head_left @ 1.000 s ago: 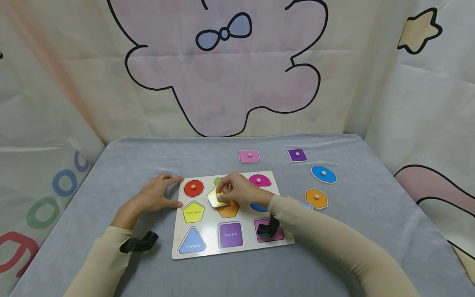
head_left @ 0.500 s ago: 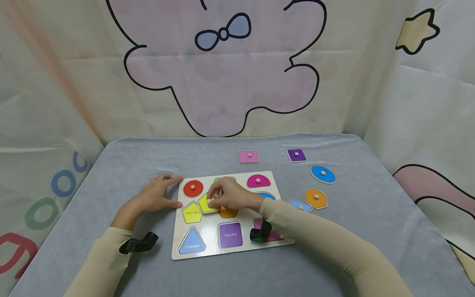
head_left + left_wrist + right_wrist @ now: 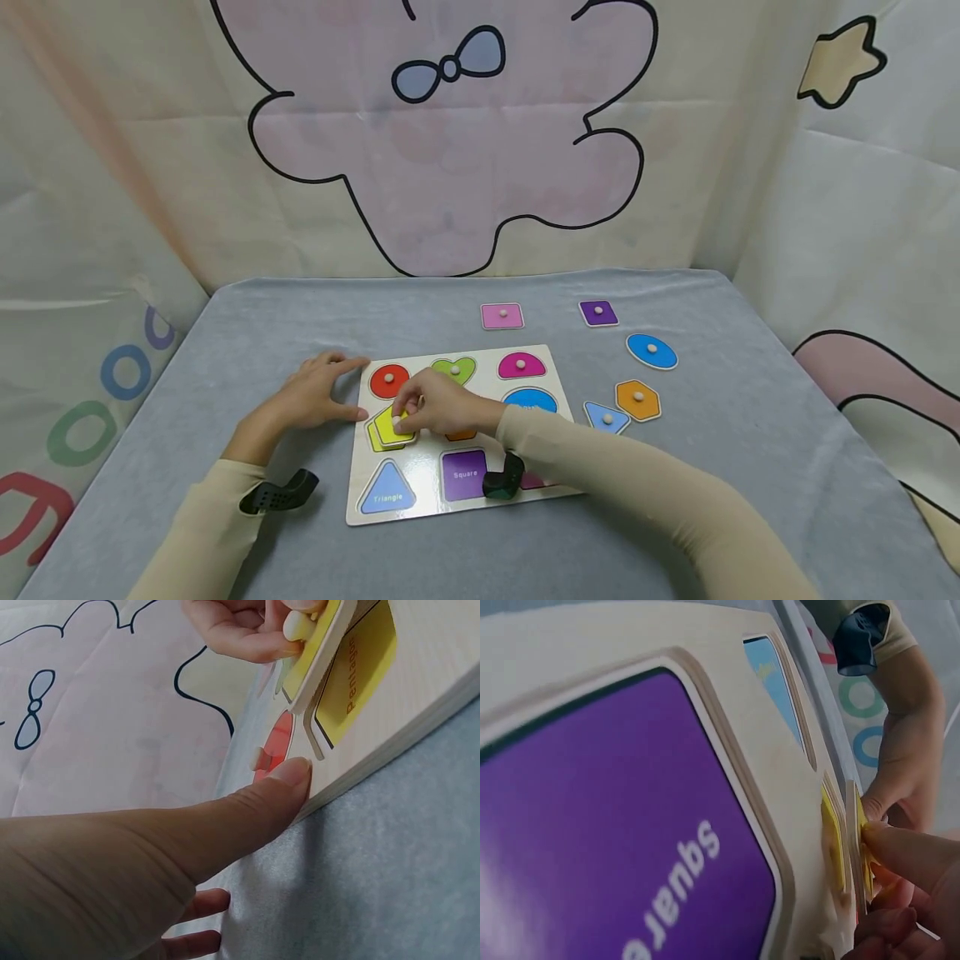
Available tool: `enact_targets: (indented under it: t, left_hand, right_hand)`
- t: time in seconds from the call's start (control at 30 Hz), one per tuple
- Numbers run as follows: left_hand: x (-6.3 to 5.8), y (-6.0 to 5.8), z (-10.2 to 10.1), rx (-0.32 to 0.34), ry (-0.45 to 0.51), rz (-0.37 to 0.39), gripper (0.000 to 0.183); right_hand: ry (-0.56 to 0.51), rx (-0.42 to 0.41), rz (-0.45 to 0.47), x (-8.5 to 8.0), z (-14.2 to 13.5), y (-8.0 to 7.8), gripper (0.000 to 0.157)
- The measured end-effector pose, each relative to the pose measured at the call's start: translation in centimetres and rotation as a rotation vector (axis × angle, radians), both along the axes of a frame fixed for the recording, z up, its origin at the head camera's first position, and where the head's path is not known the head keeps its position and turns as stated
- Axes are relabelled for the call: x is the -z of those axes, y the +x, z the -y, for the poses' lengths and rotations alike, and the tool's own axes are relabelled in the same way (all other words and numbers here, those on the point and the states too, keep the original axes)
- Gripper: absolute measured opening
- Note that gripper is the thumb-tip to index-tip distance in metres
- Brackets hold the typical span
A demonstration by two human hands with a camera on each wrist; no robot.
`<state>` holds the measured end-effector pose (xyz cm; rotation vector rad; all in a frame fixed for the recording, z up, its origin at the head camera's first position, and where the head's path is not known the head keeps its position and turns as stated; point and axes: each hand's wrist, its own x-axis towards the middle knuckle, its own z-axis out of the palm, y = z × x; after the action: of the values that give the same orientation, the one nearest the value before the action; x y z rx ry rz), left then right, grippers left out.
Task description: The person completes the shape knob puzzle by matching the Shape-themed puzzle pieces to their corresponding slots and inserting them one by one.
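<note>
My right hand pinches the knob of a yellow pentagon puzzle piece between thumb and fingers. The piece is just above the yellow pentagon slot, offset from it and tilted in the left wrist view. My left hand rests at the left edge of the white puzzle board, thumb and fingers spread and fingertips touching the edge. In the board sit a red circle piece, a green heart piece and a magenta half-circle piece. The right hand partly hides the orange slot.
Loose knobbed pieces lie right of and behind the board: pink rectangle, purple piece, blue oval, orange hexagon, blue triangle. Triangle slot and square slot show bare. A printed curtain hangs behind the table.
My right hand has carried the yellow pentagon piece leftward and toward me, from near the heart to over the pentagon slot. The left hand has stayed at the board's edge.
</note>
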<state>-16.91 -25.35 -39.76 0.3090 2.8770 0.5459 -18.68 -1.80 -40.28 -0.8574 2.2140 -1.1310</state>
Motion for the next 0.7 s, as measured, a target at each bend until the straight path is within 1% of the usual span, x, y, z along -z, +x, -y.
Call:
enact_targets:
  t: [0.2,0.37,0.5,0.7]
  left_hand:
    - [0.1,0.0,-0.1,-0.003,-0.002,-0.009,0.086]
    - [0.2,0.1,0.0,0.002,0.005,-0.017,0.085]
    - [0.1,0.1,0.0,0.002,0.008,-0.020,0.085]
    - [0.1,0.1,-0.1,-0.005,0.011,-0.009,0.086]
  right_hand:
    - [0.023,0.015,0.030,0.2,0.8,0.4,0.004]
    - [0.044,0.020,0.026,0.1,1.1,0.6,0.004]
    - [0.072,0.036,0.005,0.0,1.3,0.7,0.004]
    - [0.106,0.044,-0.050,0.0,1.5,1.0,0.005]
